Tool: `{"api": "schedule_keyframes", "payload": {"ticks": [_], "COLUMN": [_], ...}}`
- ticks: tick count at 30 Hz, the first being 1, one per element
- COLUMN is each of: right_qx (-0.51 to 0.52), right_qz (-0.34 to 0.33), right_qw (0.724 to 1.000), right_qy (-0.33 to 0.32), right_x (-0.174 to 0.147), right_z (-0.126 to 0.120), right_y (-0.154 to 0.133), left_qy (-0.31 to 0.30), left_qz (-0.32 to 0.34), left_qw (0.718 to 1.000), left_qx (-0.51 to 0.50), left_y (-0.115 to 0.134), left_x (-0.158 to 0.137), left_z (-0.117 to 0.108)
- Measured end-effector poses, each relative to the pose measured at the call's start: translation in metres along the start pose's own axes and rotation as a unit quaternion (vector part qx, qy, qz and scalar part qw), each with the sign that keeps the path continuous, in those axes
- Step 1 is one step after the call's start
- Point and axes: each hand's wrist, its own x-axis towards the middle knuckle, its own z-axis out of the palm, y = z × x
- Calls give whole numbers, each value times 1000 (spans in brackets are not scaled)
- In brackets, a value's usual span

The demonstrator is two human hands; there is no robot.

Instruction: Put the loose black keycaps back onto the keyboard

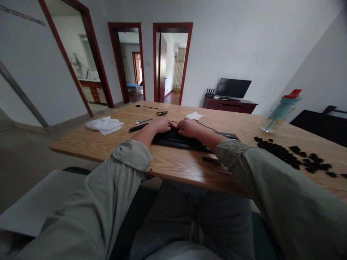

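Left hand point(163, 125), right hand point(189, 127) both on a keyboard point(180, 141) behind the tabletop's point(173, 164) near edge — can't tell if gripping anything.

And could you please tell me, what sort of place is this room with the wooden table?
Probably a home, perhaps its living room. A flat screen stands on a low dark-red cabinet by the wall, and a patterned curtain shows through a red-brown door frame.

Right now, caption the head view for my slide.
Two hands at a black keyboard, small black pieces scattered near a bottle.
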Motion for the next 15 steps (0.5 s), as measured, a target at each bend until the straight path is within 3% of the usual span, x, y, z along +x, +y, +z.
{"api": "schedule_keyframes", "payload": {"ticks": [3,9,13,15], "right_qx": [-36,-36,-2,28], "right_qz": [-19,8,10,26], "right_qw": [999,999,1000,999], "right_qy": [9,4,6,38], "right_x": [-4,-4,1,-1], "right_z": [-2,3,-2,-12], "right_y": [-7,-11,-1,10], "left_qy": [4,1,0,6], "left_qz": [-8,-2,0,0], "left_qw": [1000,1000,1000,1000], "left_qx": [18,27,27,20], "left_y": [0,0,1,2], "left_x": [1,3,0,-2], "left_z": [2,2,0,-2]}}
